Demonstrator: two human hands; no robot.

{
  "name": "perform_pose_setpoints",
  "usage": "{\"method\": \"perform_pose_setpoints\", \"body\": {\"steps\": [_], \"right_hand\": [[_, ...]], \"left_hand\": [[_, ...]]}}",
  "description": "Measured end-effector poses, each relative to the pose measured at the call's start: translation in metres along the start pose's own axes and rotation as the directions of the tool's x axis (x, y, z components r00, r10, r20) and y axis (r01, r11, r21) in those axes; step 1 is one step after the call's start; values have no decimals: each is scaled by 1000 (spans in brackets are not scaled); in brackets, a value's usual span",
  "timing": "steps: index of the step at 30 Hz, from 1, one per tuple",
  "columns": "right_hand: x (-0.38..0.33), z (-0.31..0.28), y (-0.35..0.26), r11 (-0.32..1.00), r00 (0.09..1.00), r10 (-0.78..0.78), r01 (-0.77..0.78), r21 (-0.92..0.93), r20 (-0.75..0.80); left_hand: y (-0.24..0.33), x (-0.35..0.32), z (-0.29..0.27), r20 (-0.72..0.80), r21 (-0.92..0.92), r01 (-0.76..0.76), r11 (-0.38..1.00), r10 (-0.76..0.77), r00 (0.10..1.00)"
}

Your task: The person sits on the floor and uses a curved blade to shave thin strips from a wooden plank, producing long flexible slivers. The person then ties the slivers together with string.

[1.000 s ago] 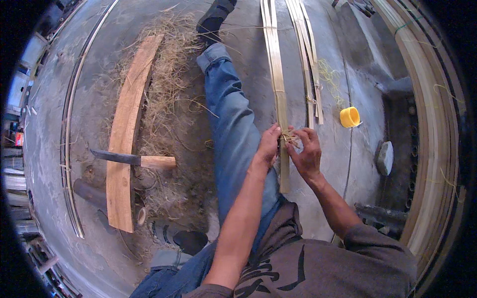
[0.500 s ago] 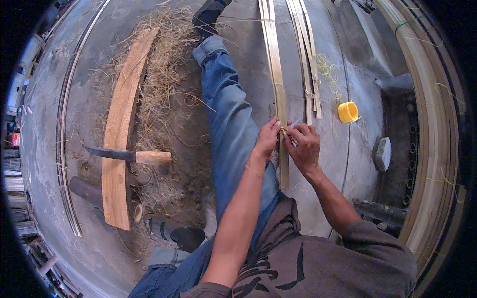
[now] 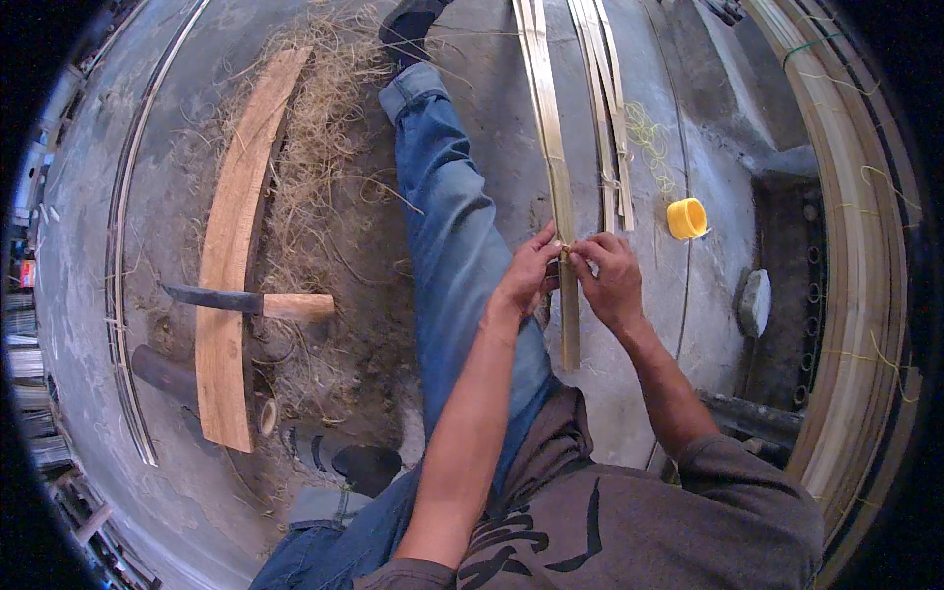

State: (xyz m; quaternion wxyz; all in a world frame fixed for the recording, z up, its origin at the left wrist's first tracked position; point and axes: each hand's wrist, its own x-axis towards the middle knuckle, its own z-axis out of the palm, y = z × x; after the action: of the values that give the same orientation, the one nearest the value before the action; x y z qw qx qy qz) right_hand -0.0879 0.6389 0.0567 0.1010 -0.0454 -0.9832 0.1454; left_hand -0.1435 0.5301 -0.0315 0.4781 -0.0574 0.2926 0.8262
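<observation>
A narrow bundle of pale bamboo strips [image 3: 556, 177] runs lengthwise beside my outstretched right leg, its near end by my lap. My left hand [image 3: 529, 270] grips it from the left, thumb on top near a thin yellowish tie [image 3: 563, 250] that circles the strips. From the other side, my right hand [image 3: 610, 280] is closed, thumb and forefinger pinched at the tie close to the left thumb. The tie's end is too small to make out between those fingers.
A knife [image 3: 251, 301] with a wooden handle lies across a wooden plank [image 3: 224, 354] at left, beside curly shavings [image 3: 324, 147]. More strips [image 3: 602, 108], a yellow roll of cord [image 3: 686, 218] and a pale stone [image 3: 755, 303] lie to the right. Long bundled strips [image 3: 855, 226] line the right edge.
My right hand's fingers have come in tighter against the tie, near my left thumb. The near end of the bundle has swung slightly right. My left hand keeps its hold.
</observation>
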Motion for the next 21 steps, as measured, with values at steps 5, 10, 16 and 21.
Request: {"method": "perform_pose_setpoints", "body": {"steps": [5,10,16,21], "right_hand": [[13,-11,6,983,984,119,-135,127,131],[11,-7,0,998,992,0,7,-58,123],[4,-2,-4,997,994,71,-68,-33,81],[-1,3,6,986,995,93,-98,135,39]], "left_hand": [[2,-1,1,-25,71,36,997,-34,999],[1,0,0,-8,73,15,997,-15,1000],[-1,-2,3,-53,94,3,996,2,999],[-6,5,-5,-15,166,-48,985,51,999]]}}
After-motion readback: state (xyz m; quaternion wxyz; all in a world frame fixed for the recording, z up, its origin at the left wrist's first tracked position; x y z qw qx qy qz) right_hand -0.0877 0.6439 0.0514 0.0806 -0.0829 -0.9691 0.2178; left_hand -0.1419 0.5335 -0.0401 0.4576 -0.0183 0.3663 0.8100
